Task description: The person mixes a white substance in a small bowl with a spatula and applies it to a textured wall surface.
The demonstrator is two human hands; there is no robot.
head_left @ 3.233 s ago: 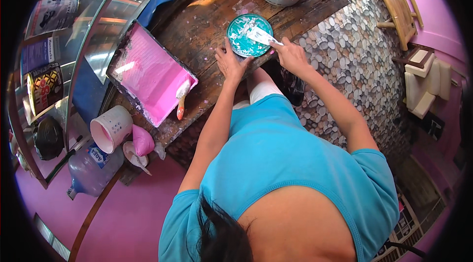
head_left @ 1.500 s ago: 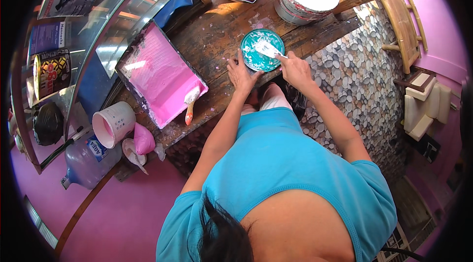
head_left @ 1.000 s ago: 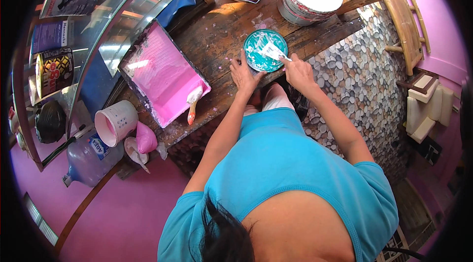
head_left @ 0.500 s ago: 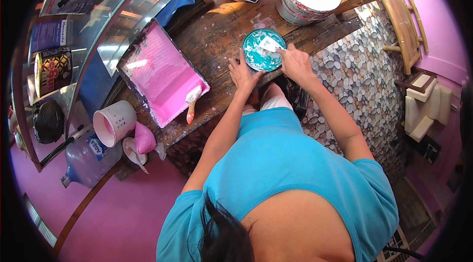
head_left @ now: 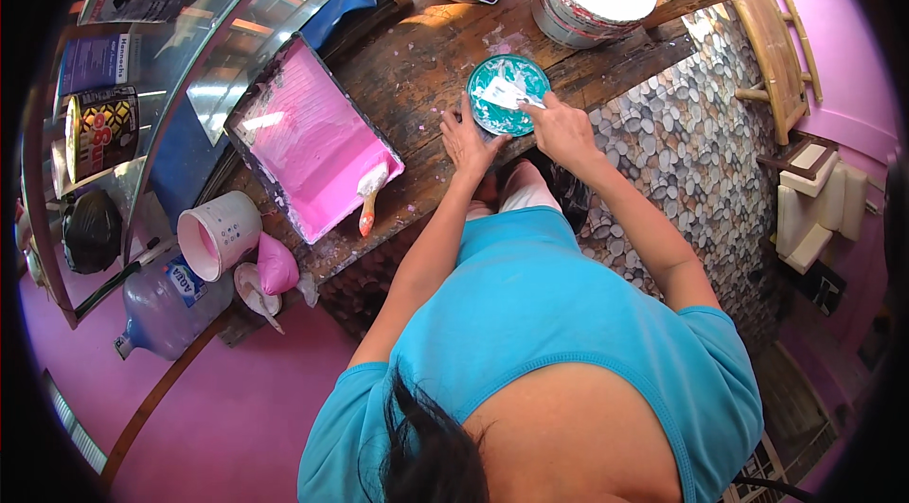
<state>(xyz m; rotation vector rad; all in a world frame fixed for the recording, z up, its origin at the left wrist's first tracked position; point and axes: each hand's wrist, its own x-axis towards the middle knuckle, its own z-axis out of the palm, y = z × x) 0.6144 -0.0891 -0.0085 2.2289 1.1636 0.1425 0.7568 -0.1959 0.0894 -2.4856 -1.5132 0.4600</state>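
Brush (head_left: 507, 93) swept back leftward across teal dish (head_left: 508, 94), right hand (head_left: 563, 129) grip clenched on brush, left hand (head_left: 469, 139) steadying dish rim, pink tray (head_left: 312, 139) beside.

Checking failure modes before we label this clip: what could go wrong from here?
1. The teal paint bowl sits near the wooden table's edge; only the left hand touches its rim, so stirring could push it off.
2. The right hand works a white stirring tool; paint might splash.
3. The brush overhangs the pink paint tray and could drip.
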